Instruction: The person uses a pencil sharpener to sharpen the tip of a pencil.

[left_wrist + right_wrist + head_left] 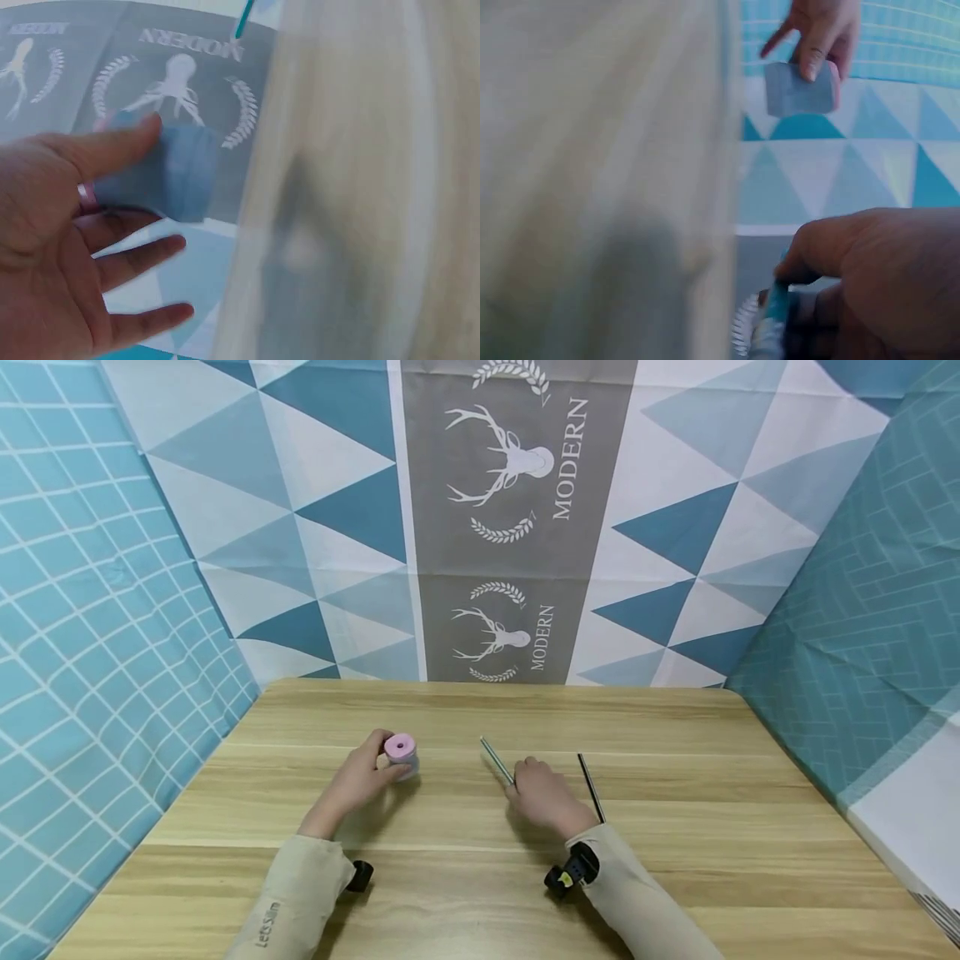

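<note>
Left of centre in the head view, the left hand (358, 779) holds a small pink-topped sharpener (402, 753) upright on the wooden table (675, 860), thumb and fingers curled around its pale blue body so that the hole in its pink top faces up and stays clear. The left wrist view shows the same grip from below: the thumb (112, 146) lies across the blue body while the other fingers spread beneath it. Just right of centre, the right hand (546, 795) rests knuckles-up on the table with its fingers pinched on a teal pencil (497, 759), whose free end points toward the upper left of the frame, roughly in the direction of the sharpener, though the two are apart. In the right wrist view the fingers (817, 255) close around the teal shaft at the lower middle, and the picture is blurred enough that how many fingers share the pinch is hard to say. A dark pencil (590, 786) lies loose on the table just beside that hand, to its right. Both sleeves (300, 902) are beige. The table is light wood grain; behind it hangs a backdrop (517, 527) with blue and white triangles and a grey band printed with stag heads, flanked by teal grid-patterned panels (90, 652).
</note>
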Demonstrator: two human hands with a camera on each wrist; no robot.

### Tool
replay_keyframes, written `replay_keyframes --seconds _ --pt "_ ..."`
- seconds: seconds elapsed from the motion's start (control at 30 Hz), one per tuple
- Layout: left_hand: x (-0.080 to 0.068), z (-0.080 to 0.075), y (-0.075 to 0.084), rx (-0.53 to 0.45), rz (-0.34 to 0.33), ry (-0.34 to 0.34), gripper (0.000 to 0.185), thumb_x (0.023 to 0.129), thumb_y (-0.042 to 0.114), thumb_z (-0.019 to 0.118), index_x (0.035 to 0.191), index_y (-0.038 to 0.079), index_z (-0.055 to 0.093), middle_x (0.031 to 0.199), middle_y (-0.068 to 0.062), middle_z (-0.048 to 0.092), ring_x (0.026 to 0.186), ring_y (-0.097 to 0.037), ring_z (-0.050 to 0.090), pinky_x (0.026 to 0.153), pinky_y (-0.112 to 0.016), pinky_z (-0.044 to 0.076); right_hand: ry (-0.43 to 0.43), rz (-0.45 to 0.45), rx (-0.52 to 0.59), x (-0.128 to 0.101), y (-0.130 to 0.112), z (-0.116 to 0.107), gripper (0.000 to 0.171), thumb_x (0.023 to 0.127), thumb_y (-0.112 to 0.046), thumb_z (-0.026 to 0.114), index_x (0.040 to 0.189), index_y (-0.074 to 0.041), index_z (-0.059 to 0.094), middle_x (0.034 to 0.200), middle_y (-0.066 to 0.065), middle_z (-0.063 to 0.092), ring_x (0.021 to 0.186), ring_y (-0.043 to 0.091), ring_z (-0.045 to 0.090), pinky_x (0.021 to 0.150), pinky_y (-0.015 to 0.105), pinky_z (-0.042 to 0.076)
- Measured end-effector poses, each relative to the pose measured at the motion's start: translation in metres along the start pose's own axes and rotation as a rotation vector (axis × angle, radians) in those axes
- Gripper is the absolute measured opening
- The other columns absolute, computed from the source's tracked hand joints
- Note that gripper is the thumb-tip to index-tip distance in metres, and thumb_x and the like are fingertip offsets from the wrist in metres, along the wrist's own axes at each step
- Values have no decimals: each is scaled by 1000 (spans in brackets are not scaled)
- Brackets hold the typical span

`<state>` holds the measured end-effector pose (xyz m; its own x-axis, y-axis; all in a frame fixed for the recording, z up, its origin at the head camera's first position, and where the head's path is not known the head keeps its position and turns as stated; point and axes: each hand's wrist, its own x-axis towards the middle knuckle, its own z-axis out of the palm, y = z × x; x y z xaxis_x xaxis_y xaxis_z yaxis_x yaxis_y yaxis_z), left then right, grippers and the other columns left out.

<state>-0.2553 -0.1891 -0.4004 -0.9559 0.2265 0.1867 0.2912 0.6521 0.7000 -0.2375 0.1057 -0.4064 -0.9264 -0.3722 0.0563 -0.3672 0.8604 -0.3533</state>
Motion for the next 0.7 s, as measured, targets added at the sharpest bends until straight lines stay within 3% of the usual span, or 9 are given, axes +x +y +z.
replay_keyframes --seconds 0.13,0.27,0.47,0.7 --pt "-1 -3 9 -100 58 31 50 91 17 75 131 0 51 123 -22 62 123 -46 54 100 -62 45 43 -37 157 -5 2 -23 13 99 -10 53 86 -6 51 69 1 46 58 14 42 48 27 37" --pt "-3 -3 19 -233 78 33 51 88 14 78 132 5 55 116 -16 63 117 -41 60 94 -56 53 89 -108 219 -15 5 -47 10 100 -9 49 90 -7 52 66 -2 45 55 11 40 47 24 35" --pt "-5 1 31 -491 83 -36 51 88 6 75 135 2 54 117 -17 56 112 -36 61 90 -42 56 172 -192 257 -27 15 -68 9 102 -9 52 103 -5 60 78 -2 57 63 11 47 52 27 42" --pt "-7 13 40 -670 67 -105 53 88 3 74 135 -6 53 115 -12 59 100 -22 62 85 -29 55 210 -262 392 -34 37 -69 10 102 -10 57 105 -10 66 84 -5 57 64 11 46 53 26 42"
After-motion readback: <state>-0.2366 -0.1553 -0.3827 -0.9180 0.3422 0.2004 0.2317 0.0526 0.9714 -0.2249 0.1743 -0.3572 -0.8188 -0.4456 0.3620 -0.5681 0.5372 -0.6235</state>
